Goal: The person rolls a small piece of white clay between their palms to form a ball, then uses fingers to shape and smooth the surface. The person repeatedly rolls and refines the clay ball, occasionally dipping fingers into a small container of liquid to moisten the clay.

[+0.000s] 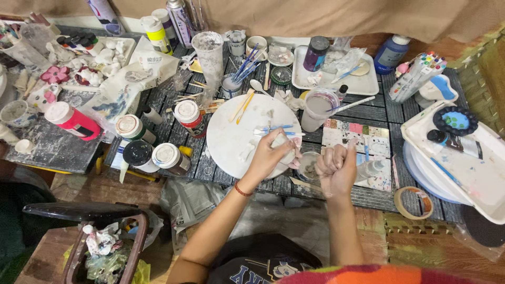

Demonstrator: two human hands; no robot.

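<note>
Head camera looks straight down on a dark work table [368, 113] crowded with craft supplies. On its right side lies a big white tray [476, 181] with paint stains, and on this tray sits a small dark round palette [455, 121] with coloured dots. At the far edge stands another white tray [368, 83] that carries a dark jar [316, 53]. Near the middle of the table is a round white board [236, 138]; some thin brushes with blue handles [273, 129] rest on its right part. Left of the board stand several paint bottles with white caps [167, 155], and a pink bottle [73, 121] lies on its side further left. A clear plastic cup [319, 109] with cloudy liquid stands just to the right of the board. A roll of tape [414, 202] lies at the near right edge of the table.

At the near right edge of the board, the left hand [268, 158] is closed around a small pale piece of clay [286, 150], with the fingers wrapped on it; a red bracelet [242, 190] is on this wrist. The right hand [336, 167] is beside it, just to the right, with the fingers curled into a loose fist. I cannot tell if this hand holds something. Between the two hands, on the table, sits a small clear cup [310, 167] with grey material inside.
</note>
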